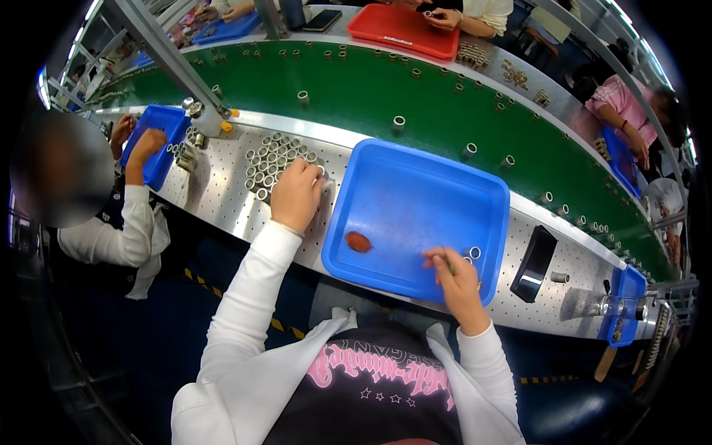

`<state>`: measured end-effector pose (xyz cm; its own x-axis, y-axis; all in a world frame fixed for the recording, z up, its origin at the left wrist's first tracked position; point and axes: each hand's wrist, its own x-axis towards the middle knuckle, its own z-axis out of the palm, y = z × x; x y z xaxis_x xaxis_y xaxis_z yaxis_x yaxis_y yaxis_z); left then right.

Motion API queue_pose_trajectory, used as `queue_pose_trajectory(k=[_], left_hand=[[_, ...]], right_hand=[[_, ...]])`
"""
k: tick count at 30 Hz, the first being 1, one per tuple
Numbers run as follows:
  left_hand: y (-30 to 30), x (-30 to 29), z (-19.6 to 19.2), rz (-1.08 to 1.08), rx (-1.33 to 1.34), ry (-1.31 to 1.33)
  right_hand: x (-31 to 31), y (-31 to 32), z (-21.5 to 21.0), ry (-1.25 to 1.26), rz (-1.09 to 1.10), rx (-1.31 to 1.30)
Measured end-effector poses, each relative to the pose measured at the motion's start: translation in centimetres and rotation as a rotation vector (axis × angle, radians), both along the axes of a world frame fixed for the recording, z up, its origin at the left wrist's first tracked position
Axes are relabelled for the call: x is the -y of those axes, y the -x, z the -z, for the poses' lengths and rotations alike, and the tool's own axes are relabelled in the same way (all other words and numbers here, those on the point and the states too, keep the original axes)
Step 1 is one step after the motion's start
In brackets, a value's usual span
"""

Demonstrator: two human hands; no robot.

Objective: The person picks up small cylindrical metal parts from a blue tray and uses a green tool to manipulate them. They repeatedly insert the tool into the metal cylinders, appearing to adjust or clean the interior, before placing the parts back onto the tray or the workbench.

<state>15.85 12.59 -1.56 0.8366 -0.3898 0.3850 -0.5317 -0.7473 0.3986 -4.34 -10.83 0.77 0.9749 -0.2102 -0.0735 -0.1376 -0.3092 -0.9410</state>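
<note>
— What do the hands hold at the perforated bench?

— The left hand (297, 194) lies curled over a cluster of small metal rings (273, 157). The right hand (454, 273), pinching something thin and green, rests inside the blue tray (400, 185).

— The tray's contents?

— Two rings (472, 255) by the right fingers, a reddish-brown lump (358, 241) between the hands.

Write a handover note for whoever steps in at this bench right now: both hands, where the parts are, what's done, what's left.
Left hand: resting on the cluster of metal rings on the perforated bench, beside the blue tray.
Right hand: inside the tray's near right corner, fingers pinched at a few rings; grip contents unclear.
Also in tray: a small reddish-brown piece.
Done: only a few rings are in the tray.
Left: most rings are on the bench; more ride the green conveyor.
</note>
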Motion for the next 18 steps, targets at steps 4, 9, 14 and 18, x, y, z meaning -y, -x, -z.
queue_pose_trajectory(k=[4,9,14,18], left_hand=[[4.9,2.1,-1.8,0.350,-0.165,0.216],[10.7,4.1,-2.6,0.598,-0.596,0.355],[11.8,4.4,-2.2,0.554,-0.698,0.458],[12.1,5.5,-3.2,0.471,-0.795,0.638]], right_hand=[[-2.3,-0.3,-1.1,0.204,-0.091,0.188],[-3.5,-0.8,-1.7,0.326,-0.146,0.276],[-2.8,-0.5,-1.3,0.380,-0.186,0.258],[-1.8,0.0,-0.3,0.185,-0.040,0.203]])
